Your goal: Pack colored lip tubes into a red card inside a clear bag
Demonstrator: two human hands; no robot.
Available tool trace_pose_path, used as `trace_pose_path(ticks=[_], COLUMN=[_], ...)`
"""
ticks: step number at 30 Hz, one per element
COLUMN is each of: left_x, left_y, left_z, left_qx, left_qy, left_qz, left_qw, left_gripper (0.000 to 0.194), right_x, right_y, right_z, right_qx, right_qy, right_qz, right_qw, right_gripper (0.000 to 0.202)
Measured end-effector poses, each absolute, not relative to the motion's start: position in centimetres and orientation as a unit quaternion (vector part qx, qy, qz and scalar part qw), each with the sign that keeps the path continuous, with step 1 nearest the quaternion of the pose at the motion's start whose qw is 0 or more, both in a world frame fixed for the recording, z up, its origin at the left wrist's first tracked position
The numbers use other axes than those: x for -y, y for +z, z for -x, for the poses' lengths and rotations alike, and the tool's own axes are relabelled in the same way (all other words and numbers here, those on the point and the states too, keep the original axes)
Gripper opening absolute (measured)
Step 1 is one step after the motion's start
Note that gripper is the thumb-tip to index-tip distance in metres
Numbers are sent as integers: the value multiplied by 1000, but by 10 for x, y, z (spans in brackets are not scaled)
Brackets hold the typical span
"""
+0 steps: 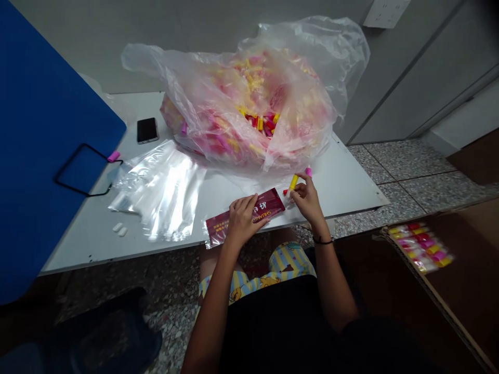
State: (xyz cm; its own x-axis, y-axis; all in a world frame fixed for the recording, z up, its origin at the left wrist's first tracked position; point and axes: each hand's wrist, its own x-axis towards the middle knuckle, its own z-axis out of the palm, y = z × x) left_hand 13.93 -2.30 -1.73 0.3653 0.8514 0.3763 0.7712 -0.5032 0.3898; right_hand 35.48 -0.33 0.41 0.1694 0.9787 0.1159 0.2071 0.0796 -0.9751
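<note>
My left hand lies flat on a dark red printed packet near the table's front edge, its fingers stretched out and the thumb apart. The hand covers part of the packet. Just right of the packet, my right hand pinches a small yellow tube between thumb and fingertips. By those fingertips, a red piece shows, partly hidden. A pink piece is on the table behind the right hand.
A large clear plastic bag of small coloured pieces fills the table's back. Clear plastic sleeves, a phone and two white pieces lie left. A blue panel borders the left side. A cardboard box holds a filled packet.
</note>
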Motion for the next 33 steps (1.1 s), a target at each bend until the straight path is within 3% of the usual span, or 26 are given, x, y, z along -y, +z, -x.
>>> trace_pose_path(ticks=[7, 21, 29, 33], left_x=[23, 24, 24, 24], left_y=[-18, -15, -14, -14], left_z=[-140, -141, -142, -141], left_qx=[-493, -497, -497, -495], left_qy=[272, 261, 262, 263], left_qz=[-823, -823, -822, -823], left_qw=[78, 86, 93, 93], left_gripper=[71, 74, 72, 72], right_x=[5, 4, 4, 0], right_y=[9, 6, 11, 5], right_z=[-348, -366, -356, -348], right_qx=[498, 490, 423, 419], right_qy=[372, 316, 315, 316], right_qz=[536, 545, 536, 533], right_qw=[571, 603, 659, 663], right_gripper=[56, 24, 37, 33])
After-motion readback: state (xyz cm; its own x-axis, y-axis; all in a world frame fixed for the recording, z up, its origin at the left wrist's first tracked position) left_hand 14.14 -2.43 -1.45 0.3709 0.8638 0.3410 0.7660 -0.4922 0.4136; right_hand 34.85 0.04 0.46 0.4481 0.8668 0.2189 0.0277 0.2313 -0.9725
